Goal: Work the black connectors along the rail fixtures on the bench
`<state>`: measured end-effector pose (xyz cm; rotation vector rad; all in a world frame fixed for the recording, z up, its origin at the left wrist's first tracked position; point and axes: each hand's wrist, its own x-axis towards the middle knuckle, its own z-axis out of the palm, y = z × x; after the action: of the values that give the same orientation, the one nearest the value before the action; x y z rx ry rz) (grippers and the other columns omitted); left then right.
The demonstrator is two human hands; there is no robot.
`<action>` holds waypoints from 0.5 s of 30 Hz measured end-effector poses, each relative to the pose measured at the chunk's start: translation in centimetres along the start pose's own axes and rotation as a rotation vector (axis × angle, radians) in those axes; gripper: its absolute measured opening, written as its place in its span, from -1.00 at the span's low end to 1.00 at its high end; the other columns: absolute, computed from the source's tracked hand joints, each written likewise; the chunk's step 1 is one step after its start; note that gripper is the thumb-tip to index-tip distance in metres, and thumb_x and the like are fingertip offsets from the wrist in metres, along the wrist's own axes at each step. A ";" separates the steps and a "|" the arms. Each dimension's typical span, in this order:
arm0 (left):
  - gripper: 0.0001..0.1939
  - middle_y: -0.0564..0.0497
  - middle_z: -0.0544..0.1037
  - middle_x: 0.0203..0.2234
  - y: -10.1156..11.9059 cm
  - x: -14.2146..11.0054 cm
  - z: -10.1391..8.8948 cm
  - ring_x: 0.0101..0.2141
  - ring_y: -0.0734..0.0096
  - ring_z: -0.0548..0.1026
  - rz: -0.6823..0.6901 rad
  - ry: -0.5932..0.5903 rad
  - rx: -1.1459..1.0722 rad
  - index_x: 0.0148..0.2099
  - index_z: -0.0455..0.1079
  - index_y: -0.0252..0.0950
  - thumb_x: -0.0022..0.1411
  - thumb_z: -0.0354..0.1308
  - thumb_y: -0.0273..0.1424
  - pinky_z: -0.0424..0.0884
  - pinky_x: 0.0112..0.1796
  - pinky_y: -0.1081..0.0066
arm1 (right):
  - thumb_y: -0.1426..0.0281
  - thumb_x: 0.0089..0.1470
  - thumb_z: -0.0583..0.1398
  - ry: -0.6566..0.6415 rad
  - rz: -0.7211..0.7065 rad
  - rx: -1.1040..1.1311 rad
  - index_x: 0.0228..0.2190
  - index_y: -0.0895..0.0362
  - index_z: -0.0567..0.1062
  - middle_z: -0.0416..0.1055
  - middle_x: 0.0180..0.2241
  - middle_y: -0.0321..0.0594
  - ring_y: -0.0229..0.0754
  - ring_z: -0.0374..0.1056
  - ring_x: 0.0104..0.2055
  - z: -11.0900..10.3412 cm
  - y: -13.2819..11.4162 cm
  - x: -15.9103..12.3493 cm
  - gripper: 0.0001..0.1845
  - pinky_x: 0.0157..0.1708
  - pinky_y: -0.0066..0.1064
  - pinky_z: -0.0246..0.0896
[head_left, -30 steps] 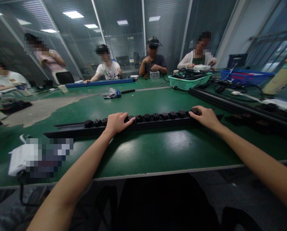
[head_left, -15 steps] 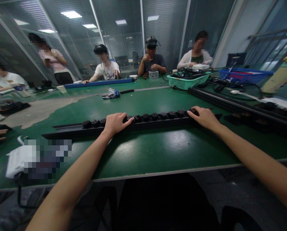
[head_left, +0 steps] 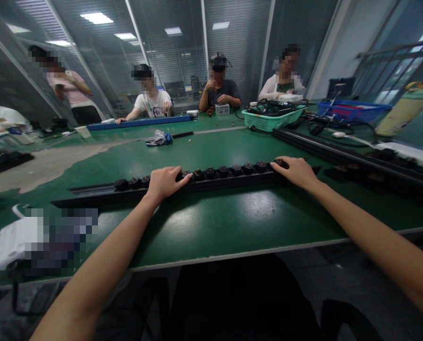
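Black channel rail (head_left: 98, 198): lying lengthwise across the green desk (head_left: 211, 222) in front of the person, its left stretch bare of parts
Row of black sockets (head_left: 223, 171): side by side in the rail, tops up, between the two hands and on past the left one
Left hand (head_left: 165, 182): over the row, fingers bent down behind the sockets and thumb pointing along it; whether it pinches a socket or only leans on the rail, I cannot tell
Right hand (head_left: 295, 171): thumb and fingers closed round the end socket (head_left: 281, 163) at the right of the row
Step at the sockets: apparently positioning or steadying them in the rail, judging by both hands' placement
Next move at the rail: would call for light, even pressure from both hands, so that sockets stay aligned and the rail does not skid
Second black rail (head_left: 325, 147): on the desk beyond the right hand, slanting away toward the green basket (head_left: 268, 121)
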<state>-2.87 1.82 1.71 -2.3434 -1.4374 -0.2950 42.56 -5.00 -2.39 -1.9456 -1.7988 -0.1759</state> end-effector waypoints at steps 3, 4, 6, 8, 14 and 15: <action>-0.29 -0.16 0.65 -0.28 0.0 0.0 0.0 -0.26 0.09 0.58 0.007 0.001 0.000 -0.22 0.49 -0.26 0.43 -0.25 0.19 0.07 -0.42 0.33 | -0.04 0.29 0.09 0.004 0.026 0.009 0.01 0.10 0.64 0.63 -0.06 -0.01 0.19 0.53 -0.03 -0.1 -0.2 0.0 -0.42 -0.11 -0.13 0.34; -0.29 -0.16 0.65 -0.28 0.0 0.0 0.0 -0.26 0.09 0.58 0.008 0.002 0.001 -0.22 0.49 -0.26 0.43 -0.25 0.19 0.07 -0.43 0.33 | -0.04 0.29 0.10 0.008 0.030 0.010 0.00 0.10 0.64 0.63 -0.07 -0.01 0.19 0.53 -0.03 -0.1 -0.2 0.0 -0.42 -0.11 -0.13 0.34; -0.30 -0.16 0.66 -0.28 0.0 0.1 0.0 -0.26 0.09 0.59 0.011 0.004 0.003 -0.22 0.49 -0.25 0.43 -0.24 0.18 0.08 -0.42 0.33 | -0.03 0.28 0.11 0.019 0.034 0.012 -0.01 0.10 0.65 0.63 -0.08 0.00 0.19 0.53 -0.04 0.0 -0.2 0.0 -0.44 -0.11 -0.13 0.34; -0.29 -0.16 0.66 -0.28 0.0 0.1 0.0 -0.26 0.09 0.59 0.011 0.005 0.002 -0.22 0.49 -0.25 0.43 -0.25 0.19 0.10 -0.42 0.32 | -0.02 0.28 0.11 0.028 0.032 0.015 -0.02 0.10 0.66 0.64 -0.09 0.00 0.19 0.53 -0.04 0.0 -0.2 0.1 -0.44 -0.11 -0.12 0.34; -0.28 -0.18 0.66 -0.26 0.1 0.1 -0.1 -0.25 0.05 0.59 -0.006 -0.007 -0.020 -0.20 0.52 -0.25 0.42 -0.24 0.19 0.15 -0.39 0.30 | -0.02 0.26 0.11 0.016 0.050 0.023 -0.01 0.11 0.65 0.64 -0.09 0.00 0.18 0.53 -0.05 -0.1 -0.1 0.1 -0.43 -0.12 -0.14 0.34; -0.29 -0.19 0.66 -0.25 0.1 0.1 -0.1 -0.24 0.05 0.59 -0.008 -0.009 -0.026 -0.20 0.52 -0.25 0.42 -0.24 0.19 0.16 -0.39 0.31 | -0.02 0.26 0.12 0.015 0.056 0.021 -0.01 0.11 0.65 0.64 -0.09 0.00 0.18 0.53 -0.05 -0.1 -0.1 0.1 -0.43 -0.13 -0.14 0.34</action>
<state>-2.73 1.81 1.80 -2.3627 -1.4562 -0.3073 42.54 -4.94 -2.20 -1.9718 -1.7277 -0.1520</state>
